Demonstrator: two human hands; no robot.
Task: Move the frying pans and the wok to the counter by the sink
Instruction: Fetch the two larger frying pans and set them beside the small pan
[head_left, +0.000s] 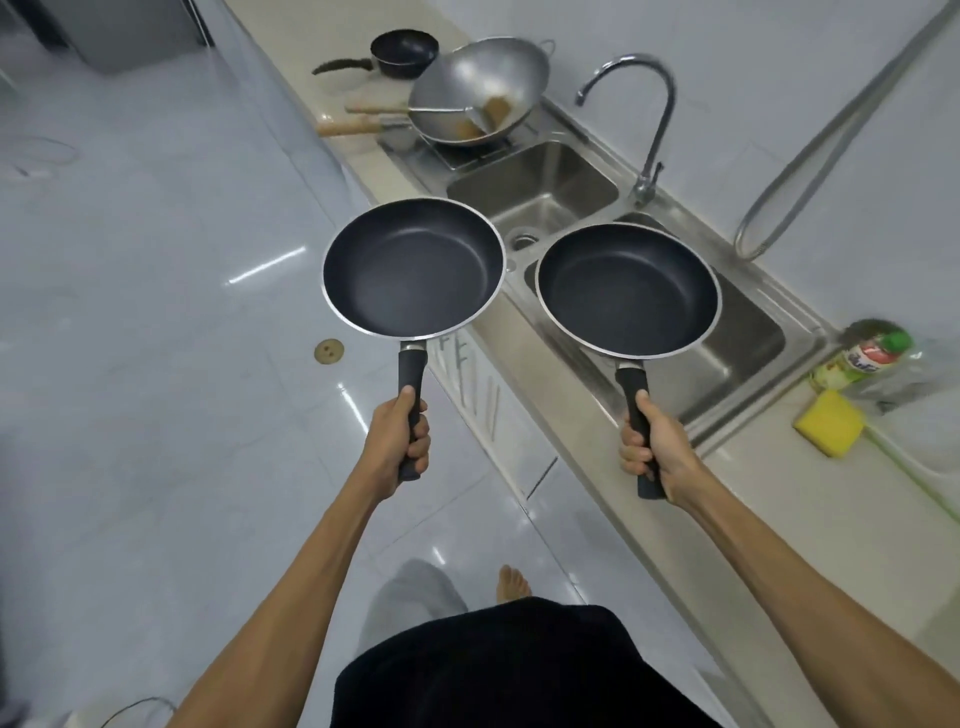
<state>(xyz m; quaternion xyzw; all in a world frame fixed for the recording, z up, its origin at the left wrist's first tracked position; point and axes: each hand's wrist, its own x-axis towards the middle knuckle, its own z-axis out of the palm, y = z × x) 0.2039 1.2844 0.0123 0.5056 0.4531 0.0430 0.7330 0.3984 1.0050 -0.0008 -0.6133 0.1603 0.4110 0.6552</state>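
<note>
I hold two black non-stick frying pans level in the air by their black handles. My left hand (400, 434) grips the left frying pan (413, 267), which hangs over the floor and the counter's front edge. My right hand (652, 449) grips the right frying pan (628, 291), which hovers over the near basin of the steel sink (748, 338). A steel wok (480, 88) with a wooden handle and a spatula in it rests tilted on the drainboard beyond the far basin. The beige counter (810, 509) runs along the wall on the right.
A small black saucepan (402, 52) sits on the counter behind the wok. A curved faucet (649, 119) stands behind the sink. A yellow sponge (828, 423), a dish soap bottle (862, 358) and a plastic bag lie right of the sink. Glossy tiled floor at left.
</note>
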